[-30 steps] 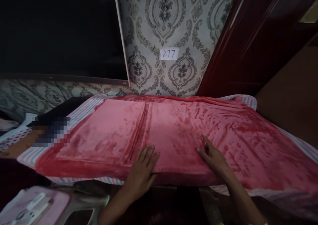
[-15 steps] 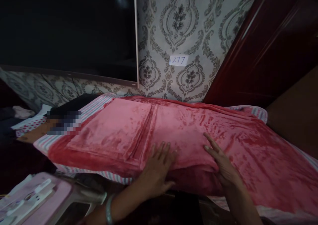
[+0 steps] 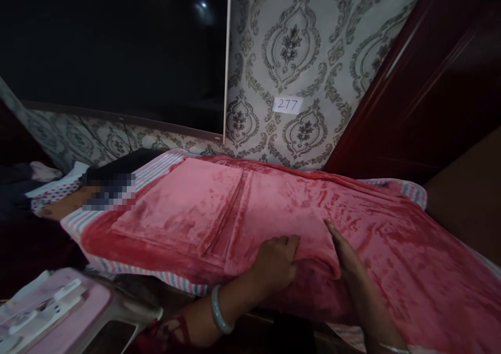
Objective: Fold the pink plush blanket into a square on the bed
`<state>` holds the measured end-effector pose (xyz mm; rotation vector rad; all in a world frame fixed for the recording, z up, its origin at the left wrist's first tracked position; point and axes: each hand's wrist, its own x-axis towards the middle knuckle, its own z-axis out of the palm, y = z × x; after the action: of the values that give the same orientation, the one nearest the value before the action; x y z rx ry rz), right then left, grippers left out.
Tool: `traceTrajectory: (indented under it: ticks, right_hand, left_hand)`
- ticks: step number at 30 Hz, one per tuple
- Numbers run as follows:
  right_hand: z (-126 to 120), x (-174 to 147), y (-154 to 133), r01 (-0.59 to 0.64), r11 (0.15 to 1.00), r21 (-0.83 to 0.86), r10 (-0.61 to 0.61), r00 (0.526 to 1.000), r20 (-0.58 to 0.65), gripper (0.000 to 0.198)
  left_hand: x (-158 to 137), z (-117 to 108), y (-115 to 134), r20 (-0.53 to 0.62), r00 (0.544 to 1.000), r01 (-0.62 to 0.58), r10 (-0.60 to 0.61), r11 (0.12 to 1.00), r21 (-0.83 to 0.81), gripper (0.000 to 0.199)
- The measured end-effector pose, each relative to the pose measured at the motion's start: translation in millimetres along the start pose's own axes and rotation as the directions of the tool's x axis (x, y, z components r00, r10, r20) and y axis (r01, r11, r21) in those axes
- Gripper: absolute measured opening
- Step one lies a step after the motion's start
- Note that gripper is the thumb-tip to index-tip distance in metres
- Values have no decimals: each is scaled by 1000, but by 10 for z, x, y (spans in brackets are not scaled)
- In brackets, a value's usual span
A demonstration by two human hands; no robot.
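A pink-red plush blanket [image 3: 395,249] is spread over a long surface, with its left part folded into flat layers. My left hand [image 3: 276,263] rests palm down near the front edge of the middle folded section [image 3: 282,203], fingers pointing right and slightly bent, gripping nothing that I can see. Turned on its edge, my right hand [image 3: 348,255] lies along the right side of that section, fingers stretched out and partly hidden. A second folded panel [image 3: 183,203] lies flat to the left, with a narrow groove between the two.
Beneath the blanket shows a striped cloth [image 3: 156,278]. A pink-topped stool [image 3: 90,296] with a white power strip [image 3: 58,307] stands at the lower left. Behind are a large dark television [image 3: 117,46], patterned wallpaper with a "277" label [image 3: 287,105], and a dark red panel [image 3: 395,98].
My left hand has slid right across the blanket, towards my right hand, and its fingers now point more to the right. My right hand has turned more on edge. The view has shifted slightly.
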<state>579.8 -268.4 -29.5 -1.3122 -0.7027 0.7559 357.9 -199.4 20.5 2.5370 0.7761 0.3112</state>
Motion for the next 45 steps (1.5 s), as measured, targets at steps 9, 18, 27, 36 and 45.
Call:
traceTrajectory:
  ticks: [9,18,27,36,45]
  right_hand:
    - [480,962,-436,-207,975,-76,205,978,-41,29]
    - [1691,1498,-1342,15,998,55,-15,1000,2,67]
    - [4033,1281,-1299,-23,999,25,13,938,346,71]
    - [4259,963,-255,-198,980,-37,190,854,484,35]
    - [2765,1126,-4,-20,1000,-16,21,996,81,34]
  left_hand:
    - [23,-136,-36,-88,996,-40,29,991,-131,69]
    - [-260,-840,-299,-646,759,-383,-85,743,-548,39]
    - [-872,-1379,-1600,-605,281,-340,-745,512,-788,37]
    - [-1328,-1027,-2384,-321,307,-426,-896,172,-888,44]
    - [-1467,-1493,-2607,-373,343,-313,-862,269,-911,51]
